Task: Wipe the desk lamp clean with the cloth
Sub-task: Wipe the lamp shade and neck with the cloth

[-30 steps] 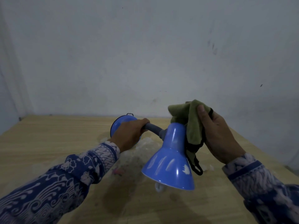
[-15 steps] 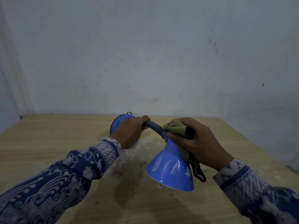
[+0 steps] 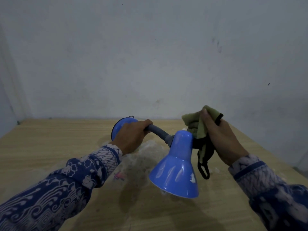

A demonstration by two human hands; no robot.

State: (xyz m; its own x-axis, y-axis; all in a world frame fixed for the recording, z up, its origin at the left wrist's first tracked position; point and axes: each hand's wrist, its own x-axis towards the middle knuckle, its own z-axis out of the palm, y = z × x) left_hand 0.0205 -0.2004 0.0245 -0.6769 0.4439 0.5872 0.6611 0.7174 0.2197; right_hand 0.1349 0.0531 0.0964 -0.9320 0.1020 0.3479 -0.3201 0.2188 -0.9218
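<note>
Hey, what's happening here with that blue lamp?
A person is cleaning a blue desk lamp over a wooden table. The left hand grips the lamp's grey neck near the base, holding it tilted. The right hand holds a green cloth bunched beside the top of the shade. A black loop hangs from the cloth. The shade has a chipped white spot near its rim.

Dim bluish light, soft grainy focus, wide-angle bending at edges.
</note>
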